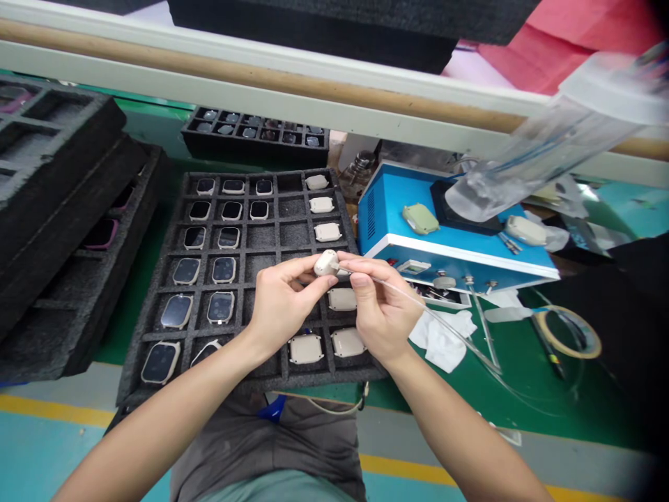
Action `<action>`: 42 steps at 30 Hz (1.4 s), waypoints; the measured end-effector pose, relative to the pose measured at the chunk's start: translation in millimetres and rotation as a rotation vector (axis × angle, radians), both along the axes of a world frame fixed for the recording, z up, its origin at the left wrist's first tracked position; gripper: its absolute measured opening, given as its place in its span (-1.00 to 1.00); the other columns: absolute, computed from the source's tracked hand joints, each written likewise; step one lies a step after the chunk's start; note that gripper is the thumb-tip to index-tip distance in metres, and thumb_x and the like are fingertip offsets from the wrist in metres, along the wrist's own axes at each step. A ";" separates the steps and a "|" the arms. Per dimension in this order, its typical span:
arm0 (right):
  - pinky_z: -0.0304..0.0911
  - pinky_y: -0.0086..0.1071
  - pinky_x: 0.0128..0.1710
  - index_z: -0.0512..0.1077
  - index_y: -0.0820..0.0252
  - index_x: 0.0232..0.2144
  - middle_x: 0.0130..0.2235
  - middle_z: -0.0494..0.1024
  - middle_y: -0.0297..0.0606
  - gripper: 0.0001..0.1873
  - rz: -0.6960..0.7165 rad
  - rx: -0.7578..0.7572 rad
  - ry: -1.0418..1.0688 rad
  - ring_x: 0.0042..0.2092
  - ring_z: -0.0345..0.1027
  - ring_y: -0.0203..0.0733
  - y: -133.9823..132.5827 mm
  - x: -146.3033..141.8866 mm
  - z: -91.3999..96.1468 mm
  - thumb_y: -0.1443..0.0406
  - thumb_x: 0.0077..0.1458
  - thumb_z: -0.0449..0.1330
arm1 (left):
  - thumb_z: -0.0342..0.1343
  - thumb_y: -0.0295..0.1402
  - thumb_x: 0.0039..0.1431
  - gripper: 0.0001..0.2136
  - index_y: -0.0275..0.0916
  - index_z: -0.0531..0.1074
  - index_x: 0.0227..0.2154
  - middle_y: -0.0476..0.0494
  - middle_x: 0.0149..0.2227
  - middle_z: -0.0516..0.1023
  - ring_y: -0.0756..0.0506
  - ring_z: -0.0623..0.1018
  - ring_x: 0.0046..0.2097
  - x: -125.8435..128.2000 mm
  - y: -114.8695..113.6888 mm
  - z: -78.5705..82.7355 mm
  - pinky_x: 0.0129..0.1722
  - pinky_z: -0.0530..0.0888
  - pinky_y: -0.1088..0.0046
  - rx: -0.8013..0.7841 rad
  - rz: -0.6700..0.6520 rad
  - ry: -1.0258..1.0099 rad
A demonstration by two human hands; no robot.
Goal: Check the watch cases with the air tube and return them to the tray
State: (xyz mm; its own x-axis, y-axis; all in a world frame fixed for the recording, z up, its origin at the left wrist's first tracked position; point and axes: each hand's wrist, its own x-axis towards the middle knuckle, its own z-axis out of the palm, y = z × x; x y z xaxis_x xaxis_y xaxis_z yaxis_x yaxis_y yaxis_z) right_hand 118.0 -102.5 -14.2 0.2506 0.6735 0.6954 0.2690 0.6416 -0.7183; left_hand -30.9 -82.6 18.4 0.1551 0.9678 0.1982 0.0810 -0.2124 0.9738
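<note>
Green table (590, 411), foam tray (295, 236) with watches (223, 270)

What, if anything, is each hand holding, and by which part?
The left hand holds a cream watch case by its edge; the right hand pinches a thin tube near the end at the case.

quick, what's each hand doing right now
Left hand: closed, holding a cream watch body.
Right hand: closed, holding a thin tube pointed at the watch body.

No legible text; blue box's (460, 239) small display (414, 267) seemingly too blurred.
</note>
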 end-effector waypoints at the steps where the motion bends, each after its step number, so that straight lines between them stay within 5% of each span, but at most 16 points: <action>1: 0.59 -0.08 -0.01 0.59 0.06 -0.16 -0.13 0.73 -0.22 -0.86 -0.006 -0.003 -0.007 -0.03 0.66 -0.05 0.0 0.1 0.0 0.35 0.33 0.22 | 0.36 -0.37 0.14 -0.77 -0.20 0.72 -0.13 -0.10 -0.17 0.77 -0.15 0.72 -0.24 0.1 0.0 0.3 -0.19 0.65 0.37 0.000 0.001 0.003; 14: 0.57 -0.09 0.02 0.60 0.05 -0.13 -0.10 0.70 -0.21 -0.81 0.023 0.025 -0.020 -0.02 0.64 -0.09 1.3 1.1 1.3 0.40 0.31 0.23 | 0.37 -0.39 0.12 -0.77 -0.16 0.73 -0.13 -0.07 -0.25 0.77 -0.09 0.66 -0.36 -1.3 1.2 0.2 -0.36 0.56 0.43 0.086 0.043 0.107; 42: 0.59 -0.15 -0.01 0.60 0.07 -0.20 -0.15 0.72 -0.19 -0.87 0.018 0.028 -0.036 -0.04 0.66 -0.09 5.7 -1.3 8.8 0.34 0.32 0.22 | 0.42 -0.32 0.08 -0.76 -0.18 0.74 -0.16 -0.08 -0.31 0.77 -0.08 0.64 -0.42 -0.8 5.0 6.2 -0.40 0.56 0.47 0.071 0.075 0.118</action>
State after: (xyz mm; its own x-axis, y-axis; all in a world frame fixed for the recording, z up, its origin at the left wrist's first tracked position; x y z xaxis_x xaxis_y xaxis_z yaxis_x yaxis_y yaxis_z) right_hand 116.7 -96.9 -5.4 0.2131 0.6576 0.7226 0.2821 0.6666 -0.6899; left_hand -31.7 -77.6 24.6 0.1087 0.9619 0.2509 0.2118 -0.2690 0.9396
